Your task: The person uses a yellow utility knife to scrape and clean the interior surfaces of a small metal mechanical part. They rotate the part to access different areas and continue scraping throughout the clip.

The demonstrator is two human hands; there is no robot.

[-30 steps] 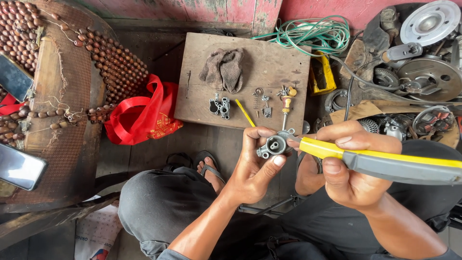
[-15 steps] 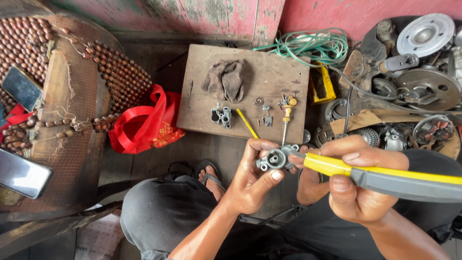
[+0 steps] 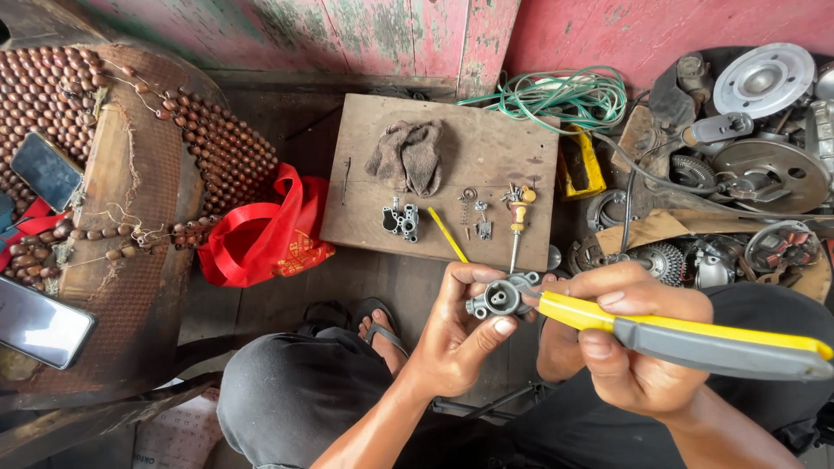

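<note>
Sitting low in the centre of the frame, the left hand point(image 3: 456, 334) pinched a small grey metal part point(image 3: 498, 299) between thumb and curled fingers, holding it just in front of the knees. The part looked like a cast body with a round bore on its face; it was probably stiff, fairly heavy for its size and perhaps greasy, so a grip around its outer wall, as here, seemed safer than one on its thin lugs. The right hand point(image 3: 630, 347) was closed around the yellow-and-grey handle of a tool point(image 3: 686, 334), whose tip met the part at its right side; the tip itself was too hidden to tell its kind. Neither hand was open. Above them, in the upper middle, a wooden board point(image 3: 512, 148) carried a grey rag point(image 3: 408, 156), another small cast piece point(image 3: 400, 219), a yellow stick point(image 3: 447, 234), a screwdriver point(image 3: 518, 217) and a few tiny springs and screws. A red bag point(image 3: 269, 230) lay left of the board, a beaded seat cover point(image 3: 208, 139) with 2 phones filled the left edge, green wire point(image 3: 565, 95) coiled at upper right, and engine parts point(image 3: 764, 165) crowded the right side.
</note>
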